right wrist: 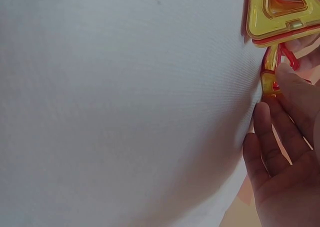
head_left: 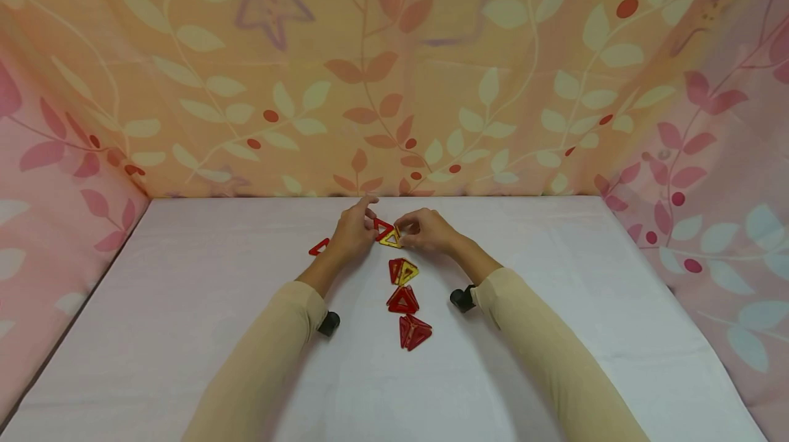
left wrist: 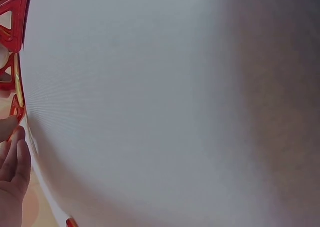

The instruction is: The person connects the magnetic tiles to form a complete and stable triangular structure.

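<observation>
Near the back of the table, my left hand [head_left: 353, 231] pinches a red triangle tile [head_left: 387, 226], an open-centred plastic frame. In the left wrist view its thumb and fingers close on a red tile [left wrist: 15, 106] at the left edge. My right hand [head_left: 429, 230] pinches a yellow triangle tile [head_left: 390, 244] that stands edge to edge with the red one. The right wrist view shows thumb and fingertips at the yellow tile [right wrist: 268, 82], with red behind it. Beside my left wrist lies a loose red triangle tile [head_left: 317, 250], partly covered by the arm.
In a column toward me stand a red-and-yellow pyramid [head_left: 403, 271], a red pyramid [head_left: 403, 299] and another red pyramid [head_left: 415, 332], all of triangle tiles. White cloth covers the table [head_left: 203, 291]. A patterned curtain [head_left: 431, 86] rises at its back edge.
</observation>
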The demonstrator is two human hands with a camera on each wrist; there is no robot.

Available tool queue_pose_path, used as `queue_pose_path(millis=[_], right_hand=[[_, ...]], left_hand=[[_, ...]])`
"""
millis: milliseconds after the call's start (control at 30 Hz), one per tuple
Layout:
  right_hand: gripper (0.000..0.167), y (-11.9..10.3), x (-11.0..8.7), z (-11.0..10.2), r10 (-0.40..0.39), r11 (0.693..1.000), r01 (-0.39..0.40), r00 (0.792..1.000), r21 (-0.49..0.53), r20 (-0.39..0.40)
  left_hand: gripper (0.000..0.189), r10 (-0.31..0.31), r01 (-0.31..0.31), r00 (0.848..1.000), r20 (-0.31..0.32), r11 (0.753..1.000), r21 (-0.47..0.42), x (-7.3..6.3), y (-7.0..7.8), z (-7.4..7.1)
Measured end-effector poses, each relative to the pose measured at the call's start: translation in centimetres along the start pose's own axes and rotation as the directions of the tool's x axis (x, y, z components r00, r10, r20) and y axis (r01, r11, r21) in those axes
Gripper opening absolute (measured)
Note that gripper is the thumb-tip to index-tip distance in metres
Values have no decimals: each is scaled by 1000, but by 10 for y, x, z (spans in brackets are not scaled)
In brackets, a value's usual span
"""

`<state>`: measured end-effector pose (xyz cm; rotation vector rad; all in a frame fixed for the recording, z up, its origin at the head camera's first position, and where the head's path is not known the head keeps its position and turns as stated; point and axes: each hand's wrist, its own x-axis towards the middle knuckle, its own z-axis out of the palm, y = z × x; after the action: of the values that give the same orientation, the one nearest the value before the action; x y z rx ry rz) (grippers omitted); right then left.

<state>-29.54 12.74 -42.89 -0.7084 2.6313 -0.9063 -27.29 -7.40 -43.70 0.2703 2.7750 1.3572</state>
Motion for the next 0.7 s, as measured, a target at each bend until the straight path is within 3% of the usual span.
queue_pose_path(millis=[133,367,700], right_hand=[[36,-1,0,0,8,1000,-8,1000,-1,-1],[36,-1,0,0,4,1000,-4,1000,-10,-16],[36,2,0,1,-22,1000,22,1000,0,-21]], left_hand=[[71,1,-2,1000,-13,1000,-20,0,0,0],[65,83,-83,997,-10,996,-23,-1,0,-1],[20,106,-106,994,15,994,5,-1,0,-1]])
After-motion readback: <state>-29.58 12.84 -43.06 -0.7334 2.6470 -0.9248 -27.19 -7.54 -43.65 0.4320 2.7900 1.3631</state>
